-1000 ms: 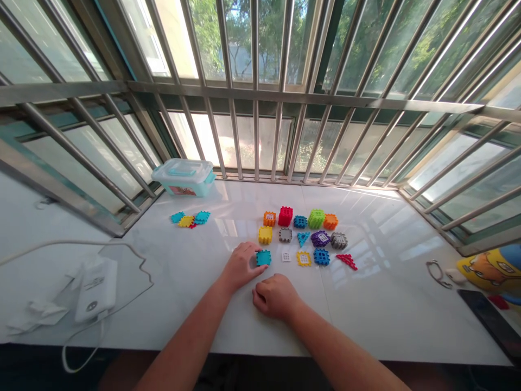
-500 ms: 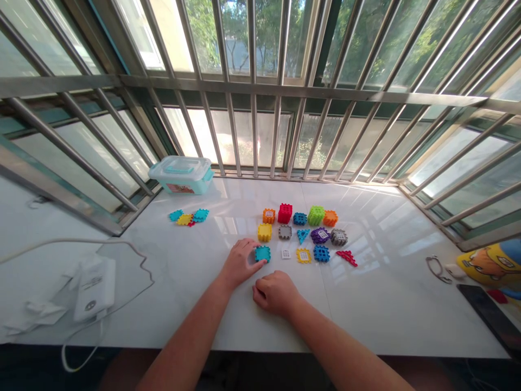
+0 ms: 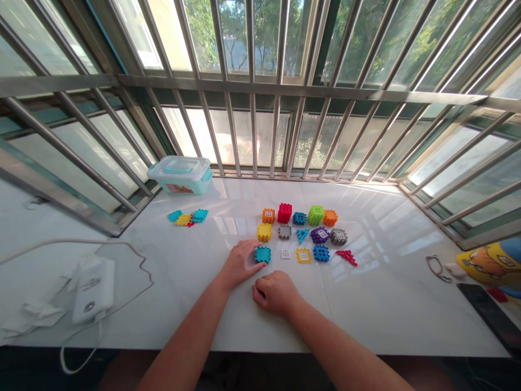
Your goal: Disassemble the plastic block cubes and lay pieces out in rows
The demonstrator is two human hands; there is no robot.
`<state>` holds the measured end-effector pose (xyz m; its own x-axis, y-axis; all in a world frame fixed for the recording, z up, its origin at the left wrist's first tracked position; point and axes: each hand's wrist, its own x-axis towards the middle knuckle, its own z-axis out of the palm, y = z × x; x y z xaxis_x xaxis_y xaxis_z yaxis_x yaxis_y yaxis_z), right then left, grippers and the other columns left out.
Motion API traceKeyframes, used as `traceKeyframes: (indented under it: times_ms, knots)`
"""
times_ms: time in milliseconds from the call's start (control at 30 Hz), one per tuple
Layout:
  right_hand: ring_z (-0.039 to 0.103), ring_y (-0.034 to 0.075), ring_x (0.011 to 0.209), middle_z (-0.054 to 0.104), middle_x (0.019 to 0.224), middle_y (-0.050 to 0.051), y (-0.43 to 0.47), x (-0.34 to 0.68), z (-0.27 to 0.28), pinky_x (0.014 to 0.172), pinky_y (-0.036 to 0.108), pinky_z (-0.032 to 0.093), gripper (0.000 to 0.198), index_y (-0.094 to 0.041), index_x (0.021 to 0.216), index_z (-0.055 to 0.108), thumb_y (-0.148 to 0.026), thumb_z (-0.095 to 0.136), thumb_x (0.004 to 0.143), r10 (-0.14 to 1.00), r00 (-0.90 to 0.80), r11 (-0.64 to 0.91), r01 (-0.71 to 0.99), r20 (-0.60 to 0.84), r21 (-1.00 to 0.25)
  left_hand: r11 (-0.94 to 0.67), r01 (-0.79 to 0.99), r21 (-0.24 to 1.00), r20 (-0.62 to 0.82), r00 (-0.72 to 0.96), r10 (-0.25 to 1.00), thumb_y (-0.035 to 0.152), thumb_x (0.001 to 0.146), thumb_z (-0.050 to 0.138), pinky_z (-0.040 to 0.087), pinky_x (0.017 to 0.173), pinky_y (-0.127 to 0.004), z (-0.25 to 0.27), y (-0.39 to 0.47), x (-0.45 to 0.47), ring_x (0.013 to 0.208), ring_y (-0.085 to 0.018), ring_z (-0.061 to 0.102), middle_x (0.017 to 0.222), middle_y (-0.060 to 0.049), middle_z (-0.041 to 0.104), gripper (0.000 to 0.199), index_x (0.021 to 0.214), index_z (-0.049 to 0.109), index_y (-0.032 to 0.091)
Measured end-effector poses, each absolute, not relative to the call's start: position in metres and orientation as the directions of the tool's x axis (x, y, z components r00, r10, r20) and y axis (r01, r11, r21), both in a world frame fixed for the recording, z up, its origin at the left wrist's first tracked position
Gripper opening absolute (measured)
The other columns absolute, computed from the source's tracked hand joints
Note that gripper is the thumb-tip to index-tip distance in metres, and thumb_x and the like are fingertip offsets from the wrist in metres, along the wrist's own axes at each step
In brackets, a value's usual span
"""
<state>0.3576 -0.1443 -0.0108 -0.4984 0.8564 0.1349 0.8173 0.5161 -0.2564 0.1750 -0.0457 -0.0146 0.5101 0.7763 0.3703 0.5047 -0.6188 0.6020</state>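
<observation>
Two hands rest on the white sill (image 3: pixel 228 320): the left hand (image 3: pixel 240 264) has its fingers closed around a teal block (image 3: pixel 262 253) at the near-left end of the rows of coloured blocks (image 3: pixel 303 231), and the right hand (image 3: pixel 277 293) lies just behind it, curled into a loose fist. Far left by the bars, a lidded clear box (image 3: pixel 180 175) stands shut, its contents too blurred to tell, with a few flat pieces (image 3: pixel 188 217) lying loose just in front.

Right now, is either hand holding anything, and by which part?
The left hand has its fingertips on the left edge of the teal block, which sits flat on the white table; contact, not a lift. The right hand is a closed fist; whether it holds anything cannot be told.
</observation>
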Motion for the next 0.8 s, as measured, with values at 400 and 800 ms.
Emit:
traceKeyframes:
  times_ms: [400, 800]
  knots:
    - [0.064, 0.014, 0.064, 0.076, 0.074, 0.002, -0.1443, 0.3576, -0.0132, 0.065, 0.032, 0.029, 0.029, -0.021, 0.073, 0.067, -0.031, 0.058, 0.098, 0.852, -0.498, 0.524, 0.816, 0.164, -0.244, -0.618, 0.485, 0.619, 0.333, 0.551, 0.765, 0.033, 0.090, 0.082, 0.049, 0.112, -0.050, -0.0091, -0.0483, 0.1750, 0.131, -0.030, 0.063, 0.138, -0.005, 0.070, 0.012, 0.101, 0.078, 0.031]
    - [0.066, 0.014, 0.067, 0.078, 0.077, 0.003, -0.1433, 0.3560, -0.0085, 0.068, 0.030, 0.032, 0.029, -0.021, 0.076, 0.070, -0.031, 0.057, 0.100, 0.863, -0.489, 0.505, 0.827, 0.129, -0.246, -0.629, 0.501, 0.594, 0.319, 0.571, 0.756, 0.036, 0.092, 0.079, 0.051, 0.110, -0.048, -0.0120, -0.0479, 0.1750, 0.128, -0.029, 0.065, 0.136, -0.005, 0.072, 0.012, 0.103, 0.083, 0.036]
